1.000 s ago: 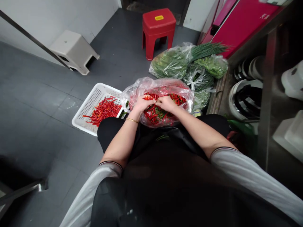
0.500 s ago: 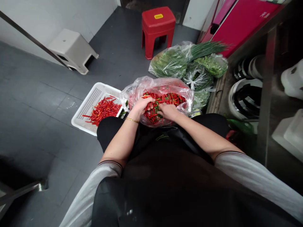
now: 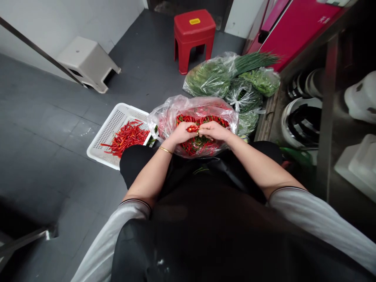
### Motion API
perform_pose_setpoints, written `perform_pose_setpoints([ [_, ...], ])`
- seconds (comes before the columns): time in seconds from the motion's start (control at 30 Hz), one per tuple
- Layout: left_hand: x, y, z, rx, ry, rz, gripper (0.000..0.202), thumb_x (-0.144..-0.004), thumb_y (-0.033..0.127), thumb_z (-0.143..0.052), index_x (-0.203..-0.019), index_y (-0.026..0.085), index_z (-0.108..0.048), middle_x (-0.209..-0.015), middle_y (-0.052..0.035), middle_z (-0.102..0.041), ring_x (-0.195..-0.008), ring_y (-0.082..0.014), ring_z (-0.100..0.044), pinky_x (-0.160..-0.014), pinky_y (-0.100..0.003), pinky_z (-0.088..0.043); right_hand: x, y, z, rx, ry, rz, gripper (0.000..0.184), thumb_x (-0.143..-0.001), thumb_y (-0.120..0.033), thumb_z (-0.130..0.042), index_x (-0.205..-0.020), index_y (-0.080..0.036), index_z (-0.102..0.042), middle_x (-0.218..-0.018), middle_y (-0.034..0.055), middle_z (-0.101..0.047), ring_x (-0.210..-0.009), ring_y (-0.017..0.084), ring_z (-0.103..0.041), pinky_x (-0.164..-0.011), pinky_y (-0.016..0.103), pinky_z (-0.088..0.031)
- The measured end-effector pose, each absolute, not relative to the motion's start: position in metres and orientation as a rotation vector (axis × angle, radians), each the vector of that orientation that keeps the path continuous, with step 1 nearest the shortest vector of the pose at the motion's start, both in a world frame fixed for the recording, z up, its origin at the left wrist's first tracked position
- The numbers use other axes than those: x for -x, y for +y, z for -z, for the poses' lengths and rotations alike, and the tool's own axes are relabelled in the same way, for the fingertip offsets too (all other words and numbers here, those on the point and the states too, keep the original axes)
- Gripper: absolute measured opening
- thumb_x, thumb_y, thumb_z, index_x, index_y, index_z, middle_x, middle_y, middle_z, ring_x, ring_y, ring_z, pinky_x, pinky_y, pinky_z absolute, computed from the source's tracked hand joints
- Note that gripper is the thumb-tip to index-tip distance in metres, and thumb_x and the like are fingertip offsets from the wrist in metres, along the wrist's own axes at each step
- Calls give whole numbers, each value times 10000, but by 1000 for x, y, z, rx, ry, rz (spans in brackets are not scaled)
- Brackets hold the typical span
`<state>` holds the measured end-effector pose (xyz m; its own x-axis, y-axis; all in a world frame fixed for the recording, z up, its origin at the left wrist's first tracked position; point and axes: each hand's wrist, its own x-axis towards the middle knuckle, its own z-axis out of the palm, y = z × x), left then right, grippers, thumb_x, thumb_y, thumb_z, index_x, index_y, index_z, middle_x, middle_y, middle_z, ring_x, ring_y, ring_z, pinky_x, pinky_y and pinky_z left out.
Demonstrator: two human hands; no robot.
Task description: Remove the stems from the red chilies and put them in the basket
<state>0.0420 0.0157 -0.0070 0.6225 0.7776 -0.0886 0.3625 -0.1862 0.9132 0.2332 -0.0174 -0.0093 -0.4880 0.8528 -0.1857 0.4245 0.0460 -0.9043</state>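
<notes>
My left hand point(image 3: 182, 133), with a gold bangle on its wrist, is closed around a few red chili peppers point(image 3: 192, 128). Its fingers meet those of my right hand point(image 3: 214, 131), which pinch at the stem end of a chili. Both hands are over an open clear plastic bag point(image 3: 167, 111) between my knees. Inside it lie many red chilies with green stems point(image 3: 189, 149). On the floor to the left, a white perforated basket point(image 3: 98, 147) holds a pile of red chilies point(image 3: 129, 136), mostly without green stems.
Bags of leafy greens point(image 3: 207, 78) and a bunch of thin green stalks point(image 3: 257, 62) lie beyond the chili bag. A red stool point(image 3: 194, 33) and a grey stool point(image 3: 85, 58) stand farther off. At right is a metal shelf point(image 3: 326, 117) with white tubs point(image 3: 302, 123).
My right hand has come up from among the chilies in the bag to meet my left hand. The left has shifted slightly and still holds chilies. The basket's pile looks the same.
</notes>
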Motion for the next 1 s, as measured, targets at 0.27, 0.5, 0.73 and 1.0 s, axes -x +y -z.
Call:
perform_pose_setpoints([
  [0.27,-27,10,-18,-1181,782,-393,291,-521,199,-828,-733,133,-640,-513,50,-486,-403,-36,-374,-409,-186,-291,-210,-52,-9,879,-1037,-2015,465,-665,-558,-751,-661,-178,-482,-434,-119,-314,-352,25,-211,-336,145,-197],
  [0.5,-24,8,-20,-1086,739,-409,309,-519,241,-851,-707,132,-632,-553,16,-539,-423,-42,-410,-407,-183,-285,-216,-50,-31,957,-1349,-1896,457,-770,-623,-629,-715,-185,-511,-417,-124,-291,-328,46,-243,-351,178,-247],
  [0.73,-41,7,-11,-1217,908,-504,330,-530,176,-835,-594,146,-513,-446,76,-434,-389,-27,-363,-389,-172,-251,-213,-31,-26,1590,-2193,-779,410,-938,-384,-417,-631,-154,-560,-616,21,-579,-608,122,-516,-610,235,-352],
  [1.0,-45,13,2,-1004,1190,-574,283,-569,127,-755,-572,172,-476,-391,72,-436,-328,-40,-355,-351,-187,-222,-216,-46,17,1873,-2777,-372,363,-979,-334,-366,-1208,-214,-621,-1156,130,-611,-863,214,-612,-659,276,-374],
])
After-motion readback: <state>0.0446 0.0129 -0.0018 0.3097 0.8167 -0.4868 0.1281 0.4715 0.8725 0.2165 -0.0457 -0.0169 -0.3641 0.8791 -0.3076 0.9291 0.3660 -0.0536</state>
